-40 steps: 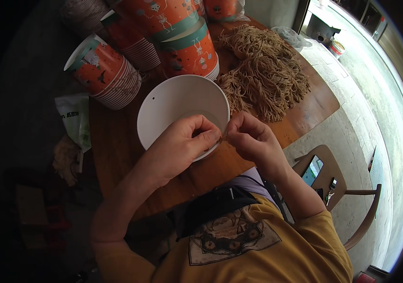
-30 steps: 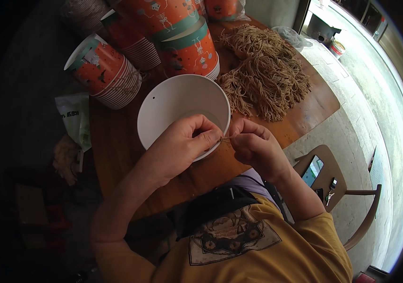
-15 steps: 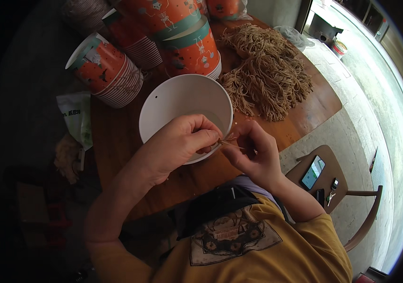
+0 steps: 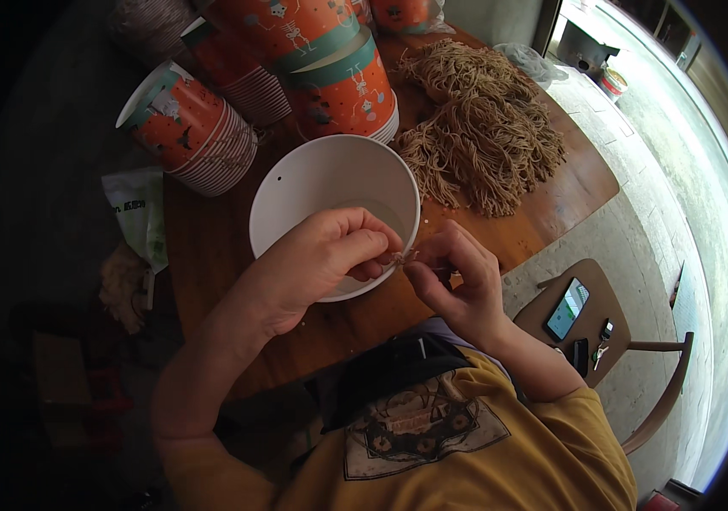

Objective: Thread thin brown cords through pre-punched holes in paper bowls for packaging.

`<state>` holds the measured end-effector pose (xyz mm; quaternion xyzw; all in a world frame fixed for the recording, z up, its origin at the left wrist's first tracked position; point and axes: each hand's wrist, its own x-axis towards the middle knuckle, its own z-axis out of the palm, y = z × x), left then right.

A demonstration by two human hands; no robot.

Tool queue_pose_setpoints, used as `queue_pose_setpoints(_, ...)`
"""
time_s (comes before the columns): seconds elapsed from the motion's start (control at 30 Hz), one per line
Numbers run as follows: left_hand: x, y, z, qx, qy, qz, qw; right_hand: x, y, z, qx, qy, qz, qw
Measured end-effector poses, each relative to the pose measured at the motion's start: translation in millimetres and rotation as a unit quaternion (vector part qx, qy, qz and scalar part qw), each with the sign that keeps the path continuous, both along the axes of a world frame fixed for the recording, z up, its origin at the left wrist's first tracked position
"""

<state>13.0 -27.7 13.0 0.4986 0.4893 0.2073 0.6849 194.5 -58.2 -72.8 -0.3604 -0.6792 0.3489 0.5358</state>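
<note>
A white paper bucket (image 4: 291, 200) lies tipped toward me on the table, its mouth facing me, with a small dark hole in its wall at the left. Over its near right rim, my left hand (image 4: 325, 255) pinches a tan cord (image 4: 404, 257) between thumb and fingers. My right hand (image 4: 462, 277) grips the same cord just to the right, its fingers curled in close to the left fingertips. Where the cord meets the rim is partly hidden by the fingers. A heap of loose tan cords (image 4: 492, 128) lies beyond my right hand.
Stacked orange buckets (image 4: 342, 94) stand behind the white one; another nested stack (image 4: 198, 128) leans at the left. The wooden table (image 4: 564, 192) ends at the right, near a chair (image 4: 611, 298) holding a phone (image 4: 567, 308) and keys (image 4: 600, 353). A plastic bag (image 4: 138, 209) hangs at the left edge.
My right hand has drawn closer to the left fingertips and its fingers have curled tighter. The cord ends that stuck out between the hands are now mostly gathered at the fingertips.
</note>
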Motion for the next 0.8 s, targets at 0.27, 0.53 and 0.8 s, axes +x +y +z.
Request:
queue_pose_setpoints(0.27,0.0,-6.6,1.7,0.102,0.067,-0.037,0.992,-1.3,0.5,-0.1,-0.001,0.004,-0.002,1.000)
queue_pose_setpoints(0.53,2.5,-7.5,-3.3,0.094,0.038,-0.028,0.994,1.8,-0.6,-1.7,0.070,-0.045,-0.014,0.996)
queue_pose_setpoints(0.8,6.5,-7.4,0.9,0.054,0.025,-0.008,0.998,0.8,-3.2,6.1,0.047,-0.005,-0.030,0.998)
